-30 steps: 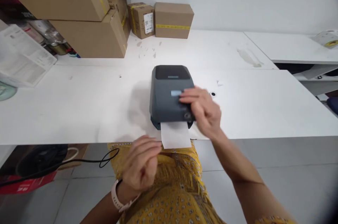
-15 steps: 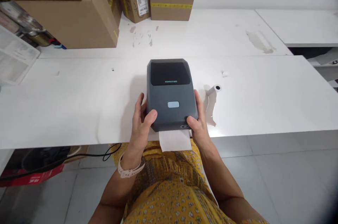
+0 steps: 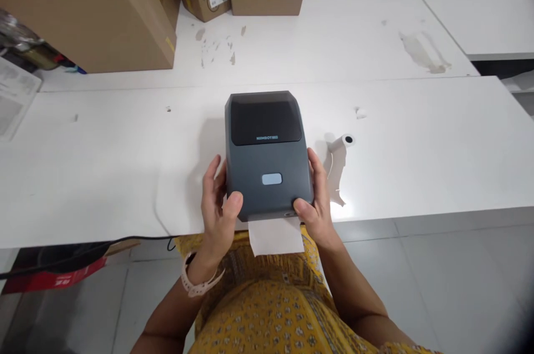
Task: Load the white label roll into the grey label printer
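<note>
One printer (image 3: 269,156), dark grey, clasped on both sides! Left hand (image 3: 219,218) at eight o'clock, right hand (image 3: 319,204) at four, fingers (image 3: 211,169) half-curled round its flanks, thumbs (image 3: 233,207) pressing the near corners. It's right by the near edge of the desk (image 3: 104,159), white paper (image 3: 276,236) poking out at six o'clock, a small roll (image 3: 339,144) lying at three, a taped box (image 3: 267,1) well beyond at twelve.

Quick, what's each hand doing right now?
Left hand: closed on the dark grey NIIMBOT printer, holding its left side.
Right hand: closed on the same printer, holding its right side.
</note>
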Tool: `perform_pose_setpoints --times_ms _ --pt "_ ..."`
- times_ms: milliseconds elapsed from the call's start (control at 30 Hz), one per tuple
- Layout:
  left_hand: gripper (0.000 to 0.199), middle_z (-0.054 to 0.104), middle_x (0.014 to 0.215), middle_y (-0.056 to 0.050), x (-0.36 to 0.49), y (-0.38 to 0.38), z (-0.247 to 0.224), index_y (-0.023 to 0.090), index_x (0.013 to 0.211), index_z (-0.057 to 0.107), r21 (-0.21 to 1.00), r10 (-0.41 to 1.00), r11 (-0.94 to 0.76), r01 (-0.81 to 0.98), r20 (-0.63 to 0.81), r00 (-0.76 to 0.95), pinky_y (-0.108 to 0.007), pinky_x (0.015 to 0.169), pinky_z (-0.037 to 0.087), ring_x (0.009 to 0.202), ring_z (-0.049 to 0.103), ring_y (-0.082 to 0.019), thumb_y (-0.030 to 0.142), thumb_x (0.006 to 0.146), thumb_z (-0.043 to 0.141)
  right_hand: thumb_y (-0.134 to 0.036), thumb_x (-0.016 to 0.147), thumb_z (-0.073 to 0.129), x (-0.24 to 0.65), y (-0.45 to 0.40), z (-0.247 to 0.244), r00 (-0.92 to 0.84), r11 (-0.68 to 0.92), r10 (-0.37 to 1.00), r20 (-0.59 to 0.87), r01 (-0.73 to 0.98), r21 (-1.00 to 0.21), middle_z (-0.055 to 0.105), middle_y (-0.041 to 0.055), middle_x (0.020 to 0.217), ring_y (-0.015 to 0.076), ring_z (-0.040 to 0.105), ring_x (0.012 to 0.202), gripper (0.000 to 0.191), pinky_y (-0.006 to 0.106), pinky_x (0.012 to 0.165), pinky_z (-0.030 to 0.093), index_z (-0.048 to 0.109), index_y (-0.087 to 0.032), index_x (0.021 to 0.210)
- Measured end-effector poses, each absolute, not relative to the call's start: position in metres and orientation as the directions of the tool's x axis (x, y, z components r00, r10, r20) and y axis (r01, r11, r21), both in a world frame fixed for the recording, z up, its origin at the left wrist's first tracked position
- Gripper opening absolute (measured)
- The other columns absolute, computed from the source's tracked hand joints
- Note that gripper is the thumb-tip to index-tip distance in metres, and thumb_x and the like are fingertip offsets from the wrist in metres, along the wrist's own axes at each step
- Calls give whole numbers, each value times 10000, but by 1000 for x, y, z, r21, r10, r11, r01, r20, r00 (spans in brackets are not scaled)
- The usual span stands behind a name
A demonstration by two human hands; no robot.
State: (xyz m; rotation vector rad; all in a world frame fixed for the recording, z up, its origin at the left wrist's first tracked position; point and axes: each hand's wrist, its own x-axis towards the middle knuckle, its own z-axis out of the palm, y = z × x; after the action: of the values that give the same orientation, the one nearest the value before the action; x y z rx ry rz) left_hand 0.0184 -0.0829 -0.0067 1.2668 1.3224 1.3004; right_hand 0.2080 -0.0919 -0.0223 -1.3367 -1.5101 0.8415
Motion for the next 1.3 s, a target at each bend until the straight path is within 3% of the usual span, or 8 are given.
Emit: perform_pose_setpoints --times_ms 100,200,367,567,767,933,1067,1300 --pt "323 694 1119 -26 22 -107 -15 332 1228 594 945 843 -299 134 327 -428 -435 868 554 974 662 -236 476 942 629 -702 1017 272 211 -91 -27 -28 220 973 229 411 -884 239 128 1736 328 354 1579 835 566 1227 446 -13 -286 1683" --pt "293 414 593 30 22 -137 -25 257 742 575 966 897 -258 14 245 -368 -328 538 371 520 379 -149 440 969 586 -731 1012 249 210 -90 -33 -18 238 967 253 405 -883 185 116 1755 321 301 1603 861 565 1249 415 -32 -277 1687" --pt "536 373 531 33 29 -157 -19 214 586 508 928 939 338 -155 -321 127 -288 499 310 496 299 -112 628 907 622 -748 914 572 207 -90 -34 76 215 971 226 124 -969 295 45 1728 342 306 1595 913 587 1293 337 202 -377 1662" --pt "516 479 600 19 35 -149 -9 182 650 579 868 883 469 -165 -455 116 -247 560 381 580 406 -110 638 846 718 -762 887 600 209 -89 -36 72 186 978 193 95 -978 281 41 1737 349 300 1599 939 607 1314 289 222 -377 1656" --pt "549 386 565 43 27 -151 -17 187 628 510 924 916 378 -59 -365 166 -246 529 299 539 325 -92 637 917 634 -717 975 477 207 -93 -26 70 248 958 278 287 -925 259 57 1749 347 293 1610 844 634 1272 349 145 -375 1672" --pt "534 366 520 33 15 -150 -12 183 558 444 999 993 -4 39 -1 115 -265 512 271 484 355 -91 416 1034 505 -388 1033 550 208 -97 12 -37 425 815 578 716 -553 113 -92 1788 405 55 1658 445 715 1294 155 528 -432 1475" --pt "417 434 518 24 6 -141 -10 189 663 650 969 965 -244 -43 238 -111 -261 502 323 466 412 -100 274 1030 473 -489 1087 400 208 -91 32 -231 498 775 588 797 -343 309 -52 1744 381 135 1647 365 664 1306 120 683 -353 1274" --pt "387 395 549 26 1 -113 -8 192 643 606 939 877 -343 -8 318 -361 -272 538 379 510 418 -116 220 1012 495 -576 1096 268 203 -73 36 -382 590 731 565 770 -242 623 20 1542 295 242 1636 525 571 1333 7 680 -255 1038"
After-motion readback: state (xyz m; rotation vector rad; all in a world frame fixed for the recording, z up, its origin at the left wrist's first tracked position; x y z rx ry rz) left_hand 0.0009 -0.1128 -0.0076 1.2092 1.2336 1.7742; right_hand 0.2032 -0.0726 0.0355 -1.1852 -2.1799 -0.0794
